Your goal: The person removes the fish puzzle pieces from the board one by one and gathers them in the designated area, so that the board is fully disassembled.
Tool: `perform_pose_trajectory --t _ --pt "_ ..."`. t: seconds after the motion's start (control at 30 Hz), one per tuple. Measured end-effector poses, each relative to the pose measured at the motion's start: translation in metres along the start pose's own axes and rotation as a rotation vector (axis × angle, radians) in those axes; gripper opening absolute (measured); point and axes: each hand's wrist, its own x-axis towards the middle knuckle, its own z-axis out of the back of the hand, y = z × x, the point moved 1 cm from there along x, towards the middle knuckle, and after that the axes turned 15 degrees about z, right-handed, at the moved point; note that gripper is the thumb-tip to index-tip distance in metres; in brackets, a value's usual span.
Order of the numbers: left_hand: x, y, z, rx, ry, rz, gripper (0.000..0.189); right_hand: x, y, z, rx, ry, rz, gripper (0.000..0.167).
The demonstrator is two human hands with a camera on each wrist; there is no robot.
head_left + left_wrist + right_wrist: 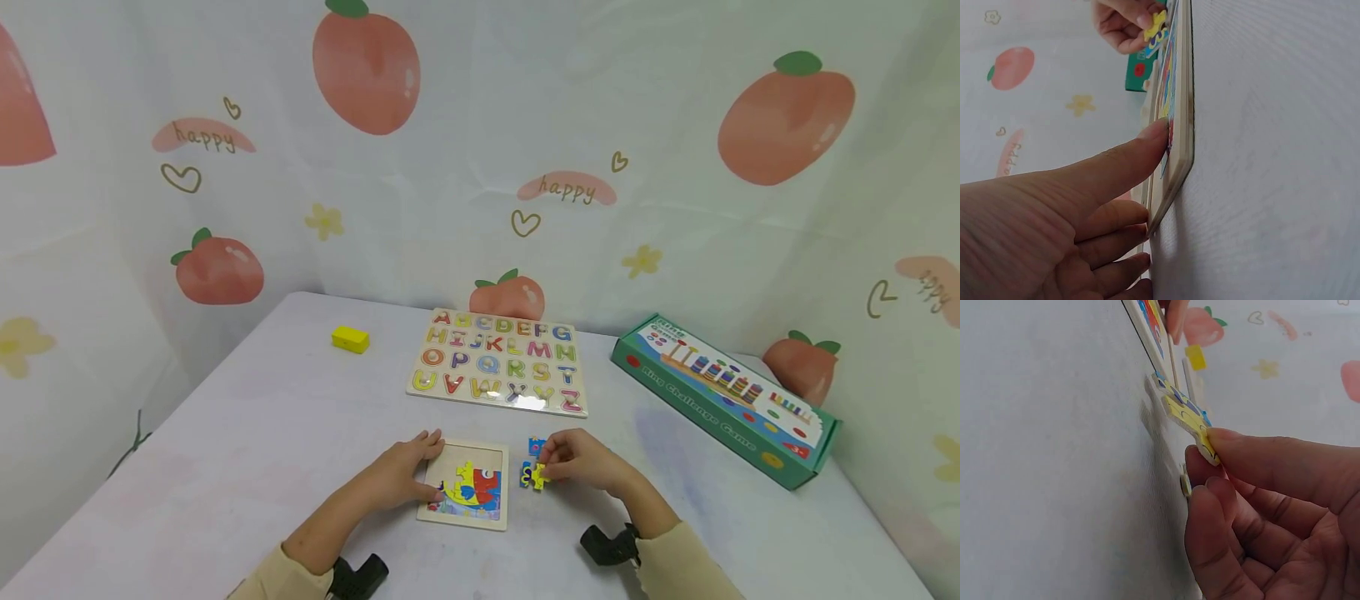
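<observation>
My left hand (401,475) rests at the left side of a square wooden jigsaw board (480,524). Its thumb (1129,156) lies straight on the board's face, and the other fingers lie loosely along the edge. Part of a red, yellow and blue picture fills the tray; bare wood shows at its top. To the right of the board, my right hand (588,460) pinches a yellow puzzle piece (1186,419) between thumb and fingers. A blue piece with yellow markings (526,475) is close against it; whether they touch cannot be told. Another blue piece (536,446) lies just beyond, by the fingertips.
A wooden alphabet board (491,400) lies behind the jigsaw board. At the back right is a green Ring Challenge Game box (720,400). A yellow block (350,339) sits at the back left of the white-covered table (247,467). A fruit-print curtain (450,208) hangs behind.
</observation>
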Motion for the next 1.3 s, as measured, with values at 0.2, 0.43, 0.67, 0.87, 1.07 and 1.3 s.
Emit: perform_pose_trajectory --t 0.2,0.43,0.67,0.87,1.07,1.3 --pt "0.0004 0.0007 -0.0004 0.000 -0.001 -0.005 0.073 -0.0047 -0.0024 0.0005 0.002 -0.019 -0.013 0.019" --pt "0.0015 0.0011 -0.0006 -0.008 0.005 0.008 0.074 -0.0063 -0.0016 0.0004 -0.022 -0.039 -0.018 0.018" --pt "0.0015 0.0012 0.0003 -0.003 0.005 0.023 0.074 -0.0071 -0.0015 0.0006 -0.043 -0.051 -0.031 0.016" --pt "0.0001 0.0000 -0.0001 -0.006 0.006 0.024 0.074 -0.0071 -0.0006 -0.0019 -0.101 -0.076 -0.027 0.018" --pt "-0.0002 -0.0002 0.0001 -0.004 0.003 0.035 0.074 -0.0068 0.0045 -0.0046 -0.147 -0.085 -0.022 0.018" --pt "0.0003 -0.0011 -0.0009 0.003 0.000 0.047 0.074 -0.0065 0.0070 -0.0065 -0.207 -0.076 -0.038 0.016"
